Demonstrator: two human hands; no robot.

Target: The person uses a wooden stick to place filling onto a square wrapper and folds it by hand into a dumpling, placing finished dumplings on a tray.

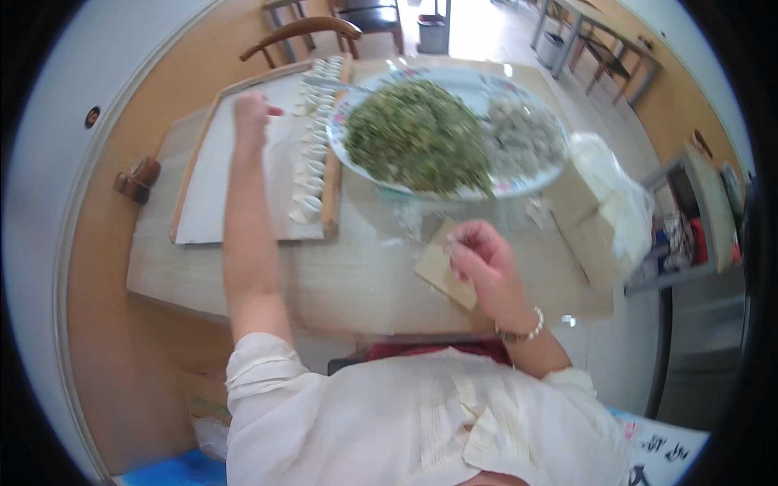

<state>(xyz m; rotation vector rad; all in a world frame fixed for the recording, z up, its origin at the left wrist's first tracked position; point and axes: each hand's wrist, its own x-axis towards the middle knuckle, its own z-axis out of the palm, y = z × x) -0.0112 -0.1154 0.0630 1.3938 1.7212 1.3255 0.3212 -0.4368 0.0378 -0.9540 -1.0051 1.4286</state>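
Rows of folded dumplings (pixel 313 170) line the right side of a wood-framed tray (pixel 203 182) with a white lining. My left hand (pixel 252 115) reaches over the tray's far part, left of the rows; blur hides whether its fingers hold anything. A large oval plate (pixel 380 176) bears a mound of chopped green filling (pixel 419 133) and a smaller heap of greyish, shrimp-like pieces (pixel 524 140). A metal utensil handle (pixel 334 83) rests over the plate's left rim. Nearer me, my right hand (pixel 480 258) hovers at a stack of square wrappers (pixel 437 267), thumb and fingertips pinched together; I cannot tell what is between them.
At the table's (pixel 364 285) right lie a brown box or packet (pixel 577 225) and a white plastic bag (pixel 614 206). A wooden chair (pixel 304 27) stands beyond the tray. The plate's left rim comes close to the tray's right edge.
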